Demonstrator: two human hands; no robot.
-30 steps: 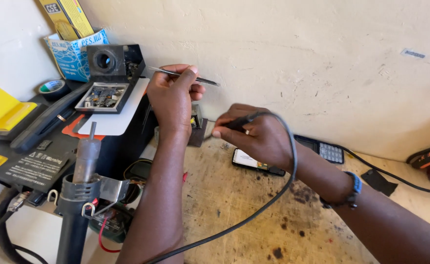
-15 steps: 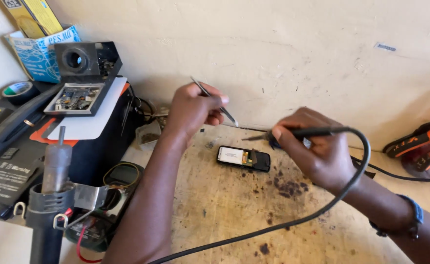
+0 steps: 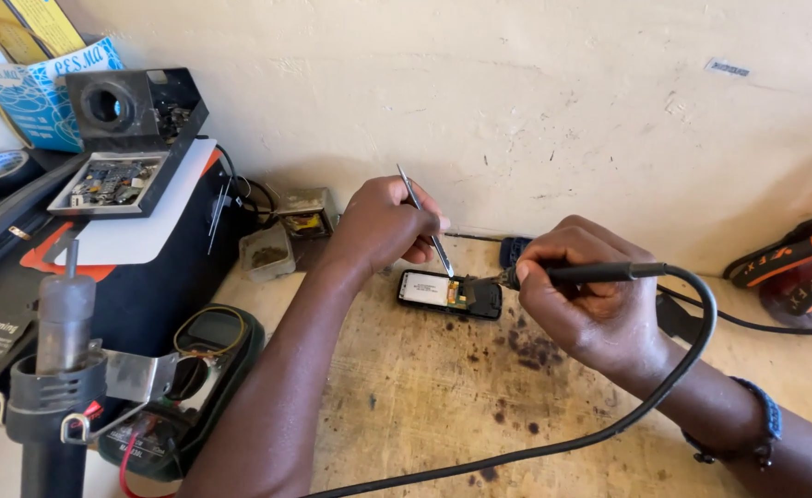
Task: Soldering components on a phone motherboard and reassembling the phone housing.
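A small opened phone [image 3: 449,294] lies on the worn wooden bench [image 3: 443,397] near the wall, its white panel and circuit board exposed. My left hand [image 3: 383,224] grips thin metal tweezers [image 3: 425,219] whose tip points down onto the board. My right hand [image 3: 583,304] holds a black soldering iron [image 3: 581,273] like a pen, its tip touching the same spot on the phone from the right. The iron's black cable [image 3: 609,424] loops down across the bench towards me.
A black station with a tray of small parts [image 3: 111,181] stands at left, a hot-air handle in its holder [image 3: 60,369] in front of it. A multimeter [image 3: 205,343] lies beside my left forearm. An orange and black tool [image 3: 798,267] sits at right; boxes and a tape roll [image 3: 0,168] at the far left.
Both hands have come down from near the parts tray to the phone. The tweezers' tip and the iron's tip now meet on its board. The view has shifted right.
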